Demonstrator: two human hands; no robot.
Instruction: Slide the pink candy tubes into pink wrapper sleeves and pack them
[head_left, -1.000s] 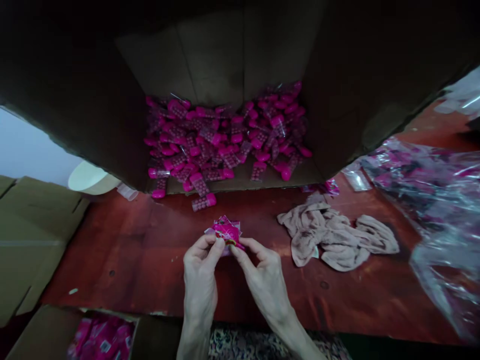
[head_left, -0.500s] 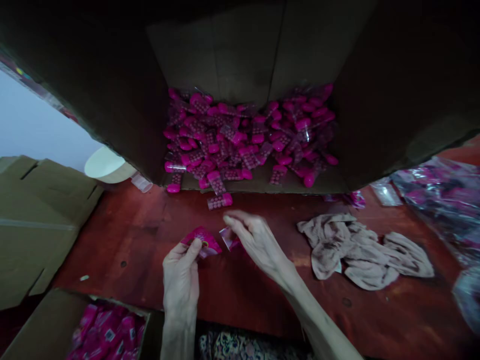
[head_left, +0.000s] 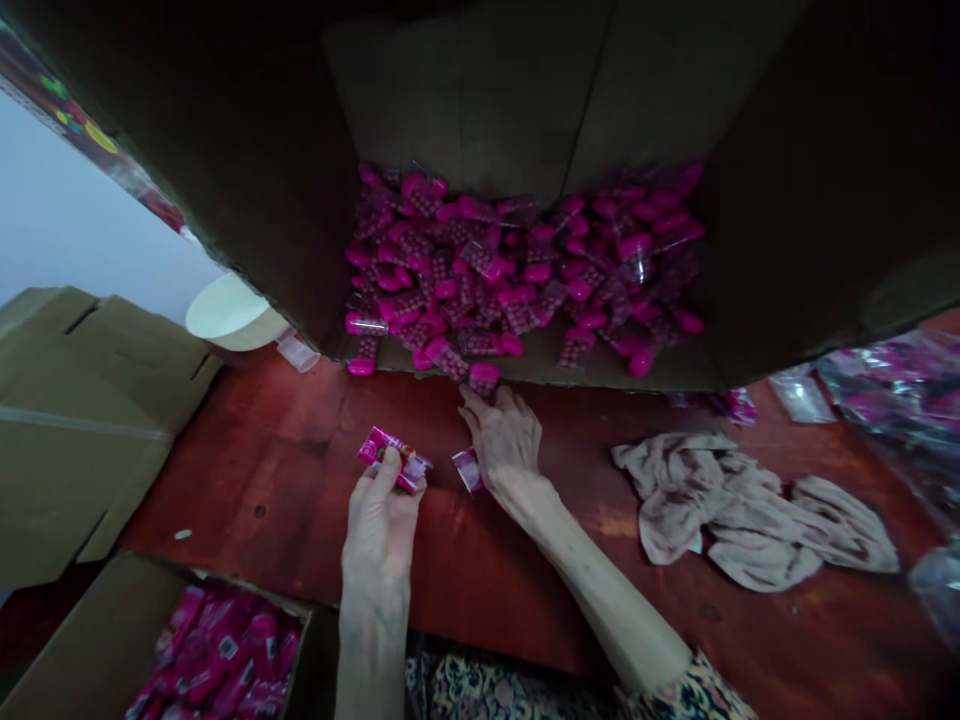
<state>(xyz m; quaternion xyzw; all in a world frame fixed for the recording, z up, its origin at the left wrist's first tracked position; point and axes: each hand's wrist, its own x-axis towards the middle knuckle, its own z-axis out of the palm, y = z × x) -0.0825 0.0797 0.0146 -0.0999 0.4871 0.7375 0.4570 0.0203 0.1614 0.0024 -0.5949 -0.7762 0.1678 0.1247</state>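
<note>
My left hand (head_left: 382, 510) pinches a pink printed wrapper (head_left: 391, 450) between thumb and fingers, above the red table. At the front edge of the big cardboard box, the fingers of my right hand (head_left: 506, 435) close on a small clear bottle with a pink cap (head_left: 484, 376), filled with little round beads or candies. Part of that bottle is hidden by the fingers. Another pink wrapper (head_left: 469, 470) lies on the table beside my right hand, partly covered by it. Many similar pink-capped bottles (head_left: 517, 300) are heaped inside the box.
The cardboard box (head_left: 645, 375) stands open towards me. A crumpled cloth (head_left: 750, 510) lies on the red table (head_left: 300, 480) at right, with clear plastic bags (head_left: 900, 390) beyond. At lower left, a carton (head_left: 97, 630) holds pink wrapped packs. A white bowl (head_left: 236, 312) stands back left.
My right hand has moved forward to the box edge and taken hold of the bottle lying there, turning it. My left hand still holds the wrapper, now turned. The view has shifted slightly.
</note>
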